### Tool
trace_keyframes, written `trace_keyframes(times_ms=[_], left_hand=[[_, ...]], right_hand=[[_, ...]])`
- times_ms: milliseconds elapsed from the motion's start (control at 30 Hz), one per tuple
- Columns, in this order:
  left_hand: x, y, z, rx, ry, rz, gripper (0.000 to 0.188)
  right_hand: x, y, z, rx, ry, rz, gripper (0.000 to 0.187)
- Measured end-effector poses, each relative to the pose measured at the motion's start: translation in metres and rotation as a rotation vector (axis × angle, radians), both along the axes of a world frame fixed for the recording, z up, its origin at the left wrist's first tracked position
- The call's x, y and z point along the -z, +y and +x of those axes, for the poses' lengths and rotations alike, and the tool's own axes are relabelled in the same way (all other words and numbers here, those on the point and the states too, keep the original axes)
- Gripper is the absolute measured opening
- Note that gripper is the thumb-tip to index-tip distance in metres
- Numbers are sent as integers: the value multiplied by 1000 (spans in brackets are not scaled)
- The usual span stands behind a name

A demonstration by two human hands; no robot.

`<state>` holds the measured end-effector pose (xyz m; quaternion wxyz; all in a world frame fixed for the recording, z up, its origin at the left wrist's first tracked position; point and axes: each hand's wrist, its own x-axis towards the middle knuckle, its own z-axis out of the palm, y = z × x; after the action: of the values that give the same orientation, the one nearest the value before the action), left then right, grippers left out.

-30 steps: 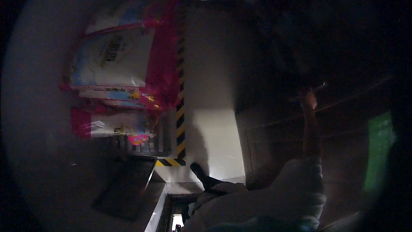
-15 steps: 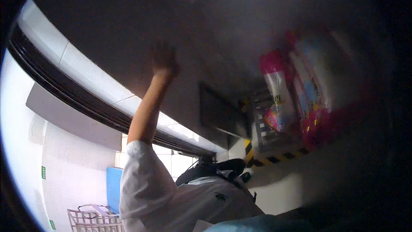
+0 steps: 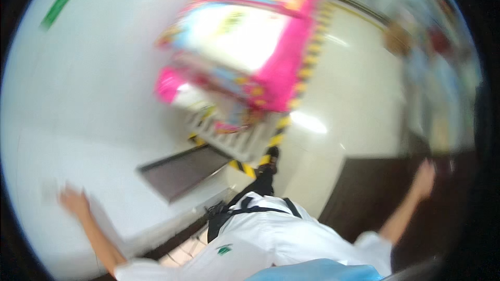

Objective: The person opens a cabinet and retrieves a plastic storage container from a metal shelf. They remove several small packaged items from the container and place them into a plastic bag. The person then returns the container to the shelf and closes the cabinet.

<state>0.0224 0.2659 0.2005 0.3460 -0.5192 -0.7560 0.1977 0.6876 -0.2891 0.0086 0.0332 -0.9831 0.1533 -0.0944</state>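
Blurred white walls and pink packs [image 3: 250, 47] surrounded me; both hands, left [image 3: 75, 201] and right [image 3: 424, 177], spread wide, held nothing.

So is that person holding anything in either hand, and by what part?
Nothing, as far as the blurred picture shows. The left hand is spread out towards the white wall, the right hand raised over a dark surface; both look open and empty.

Single head-worn fisheye, tilted, blurred; above white-shirted torso [image 3: 271, 234], outspread arms
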Motion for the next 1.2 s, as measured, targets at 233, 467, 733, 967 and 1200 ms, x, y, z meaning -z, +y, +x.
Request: trace_keyframes(times_ms=[233,467,733,967,1200], left_hand=[[138,-64,108,696,-561,-476,53],[253,-111,385,1251,-894,-1314,46],[246,-184,574,1867,-754,-1473,41],[272,-229,689,1963,-567,-1574,41],[268,-274,781,2191,-341,-1682,41]], right_hand=[[7,-73,1,185,-134,-191,46],[4,-52,7,207,-220,-261,45],[11,-52,21,261,-199,-231,39],[19,-61,26,211,-282,-205,31],[18,-68,29,195,-349,-175,32]])
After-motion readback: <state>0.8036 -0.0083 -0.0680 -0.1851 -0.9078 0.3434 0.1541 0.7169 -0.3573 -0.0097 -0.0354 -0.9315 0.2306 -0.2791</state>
